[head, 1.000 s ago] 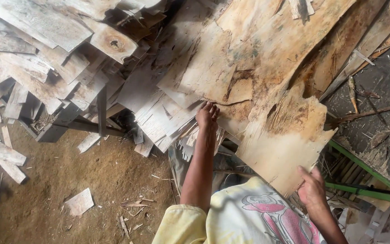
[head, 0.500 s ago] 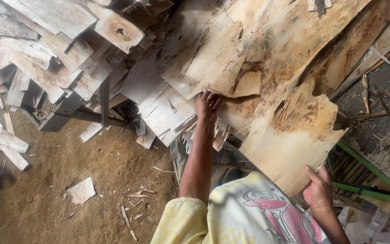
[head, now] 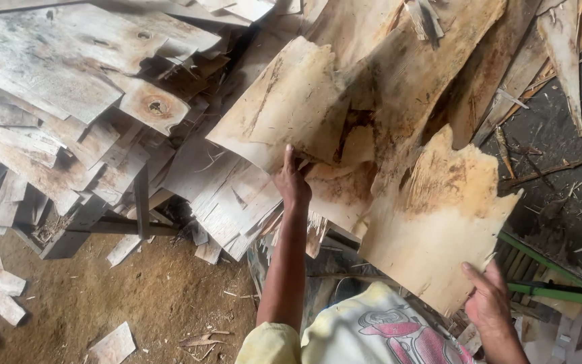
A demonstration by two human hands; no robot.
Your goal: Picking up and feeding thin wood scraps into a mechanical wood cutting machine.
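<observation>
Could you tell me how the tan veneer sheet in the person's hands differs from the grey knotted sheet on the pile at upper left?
The tan veneer sheet is yellowish with rusty streaks; the grey knotted sheet looks pale and weathered, with a dark round knot. The tan one is held at its edges by the left hand and right hand; the grey one lies untouched on the stack. Both are thin wood with ragged edges.
</observation>
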